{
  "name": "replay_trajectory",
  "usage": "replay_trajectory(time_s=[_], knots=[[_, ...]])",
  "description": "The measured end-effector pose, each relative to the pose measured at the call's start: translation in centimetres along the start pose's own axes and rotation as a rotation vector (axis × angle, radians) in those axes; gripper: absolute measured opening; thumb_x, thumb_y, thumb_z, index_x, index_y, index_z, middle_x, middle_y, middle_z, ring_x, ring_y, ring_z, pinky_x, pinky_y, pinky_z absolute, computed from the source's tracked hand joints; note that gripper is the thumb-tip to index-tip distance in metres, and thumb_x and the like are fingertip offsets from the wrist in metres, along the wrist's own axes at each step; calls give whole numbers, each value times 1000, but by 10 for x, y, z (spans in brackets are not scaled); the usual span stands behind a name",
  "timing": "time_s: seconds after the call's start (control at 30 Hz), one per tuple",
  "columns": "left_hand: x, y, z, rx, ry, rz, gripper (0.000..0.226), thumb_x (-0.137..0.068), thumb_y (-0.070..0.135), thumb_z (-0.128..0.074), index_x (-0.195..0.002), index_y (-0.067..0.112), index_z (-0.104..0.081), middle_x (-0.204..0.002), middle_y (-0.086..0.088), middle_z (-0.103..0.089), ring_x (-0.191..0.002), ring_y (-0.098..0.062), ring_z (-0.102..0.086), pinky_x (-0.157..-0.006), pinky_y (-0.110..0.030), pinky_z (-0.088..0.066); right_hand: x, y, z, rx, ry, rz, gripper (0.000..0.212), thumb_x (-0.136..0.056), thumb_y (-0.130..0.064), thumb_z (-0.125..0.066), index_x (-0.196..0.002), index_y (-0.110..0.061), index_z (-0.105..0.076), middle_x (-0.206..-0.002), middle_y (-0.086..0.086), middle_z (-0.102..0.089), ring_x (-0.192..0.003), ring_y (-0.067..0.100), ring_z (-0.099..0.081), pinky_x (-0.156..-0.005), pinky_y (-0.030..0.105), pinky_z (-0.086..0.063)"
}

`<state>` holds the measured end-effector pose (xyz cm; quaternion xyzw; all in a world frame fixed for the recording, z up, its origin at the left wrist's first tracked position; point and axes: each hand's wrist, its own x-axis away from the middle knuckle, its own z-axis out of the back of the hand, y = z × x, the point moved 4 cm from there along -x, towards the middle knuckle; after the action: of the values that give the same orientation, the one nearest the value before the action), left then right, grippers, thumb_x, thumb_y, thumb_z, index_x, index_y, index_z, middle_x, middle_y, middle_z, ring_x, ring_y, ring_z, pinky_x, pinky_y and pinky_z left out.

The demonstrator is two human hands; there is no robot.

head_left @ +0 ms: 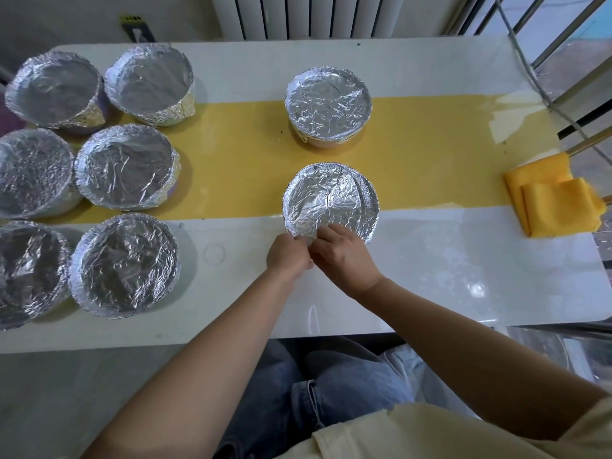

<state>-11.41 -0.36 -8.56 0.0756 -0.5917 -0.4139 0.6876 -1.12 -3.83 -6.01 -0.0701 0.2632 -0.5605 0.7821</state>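
Foil-covered bowl [331,200] sits in the middle of the bench [430,276], half on the yellow strip [238,167] and half on the white near part, and crinkled foil is drawn over its whole top, so whatever it holds cannot be seen. The bench is long and glossy white with rounded corners. Its near edge runs just above the person's jeans [331,392] and its right end stops near a window frame. Wide bare room lies to the right of the bowl and along the near edge.

Six more foil-topped bowls [124,167] crowd the left end in pairs, close to one another or touching. The two outermost are cut off by the picture's edge, and all have their contents hidden. Another foil-topped bowl [328,104] stands alone behind the middle one, apart from it, with a bit of pale wall showing under its wrap. A folded yellow cloth [553,200] lies at the right end, overhanging the edge.

The left hand [288,256] and right hand [344,256] meet at the bowl's near rim, touching each other. Their fingers are curled in and pinch the foil edge there. The fingertips are mostly hidden behind knuckles and foil, so the exact hold is hard to make out
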Motion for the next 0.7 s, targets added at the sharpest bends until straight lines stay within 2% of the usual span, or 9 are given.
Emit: replay_trajectory(time_s=[0.07, 0.13, 0.23, 0.33, 0.47, 0.57, 0.63, 0.7], knots=[[2, 1, 2, -9, -13, 8, 31, -94, 27, -44, -105, 6, -65, -86, -13, -72, -73, -27, -72, -72, -31, -50, 0, 0, -1, 6, -8, -3, 22, -85, -13, -52, -65, -9, -62, -65, 7, -52, -59, 27, -50, -50, 31, -40], [1, 1, 2, -23, -8, 23, 33, -98, 33, -42, -96, 8, -63, -80, -10, -68, -72, -28, -70, -67, -31, -47, -1, 1, -2, 10, -5, -11, 22, -85, -12, -52, -67, -8, -63, -65, 8, -53, -59, 28, -51, -49, 32, -41], [-5, 1, 3, -37, 35, -41, 34, -95, 27, -41, -100, 0, -62, -82, -14, -71, -78, -31, -72, -79, -40, -56, 0, 1, 0, 12, 4, -11, 26, -86, -13, -49, -63, -8, -62, -63, 7, -52, -57, 28, -52, -48, 31, -40], [-10, -2, 4, -66, 49, -59, 42, -83, 30, -42, -100, -2, -63, -86, -18, -73, -81, -34, -72, -85, -48, -57, -2, 2, 0, 21, -8, -23, 22, -83, -14, -54, -64, -9, -64, -63, 7, -52, -57, 28, -52, -47, 31, -42], [-16, 2, 12, -91, 37, -53, 30, -96, 19, -40, -99, -2, -62, -86, -19, -73, -73, -33, -73, -83, -47, -58, -1, 5, 0, -1, -55, -31, 11, -76, -18, -70, -72, -9, -66, -70, 8, -56, -62, 30, -54, -53, 34, -44], [-17, 7, 21, -154, 5, -51, 29, -97, 18, -38, -103, 2, -61, -84, -17, -74, -73, -31, -74, -67, -31, -53, 7, 14, 6, 7, -103, -66, 28, -66, -22, -83, -82, -9, -65, -80, 8, -58, -71, 29, -55, -62, 37, -44], [-17, 9, 24, -177, -11, -59, 28, -98, 18, -37, -103, 4, -61, -84, -16, -75, -74, -31, -74, -59, -25, -43, 11, 16, 9, 39, -99, -49, 27, -66, -19, -84, -76, -10, -61, -77, 6, -56, -69, 29, -54, -61, 37, -44], [-17, 9, 25, -168, 3, -72, 30, -98, 19, -36, -103, 4, -62, -80, -15, -75, -71, -31, -74, -60, -25, -44, 10, 15, 8, 59, -69, -9, 20, -70, -11, -80, -69, -10, -59, -71, 6, -55, -65, 28, -53, -58, 36, -43]])
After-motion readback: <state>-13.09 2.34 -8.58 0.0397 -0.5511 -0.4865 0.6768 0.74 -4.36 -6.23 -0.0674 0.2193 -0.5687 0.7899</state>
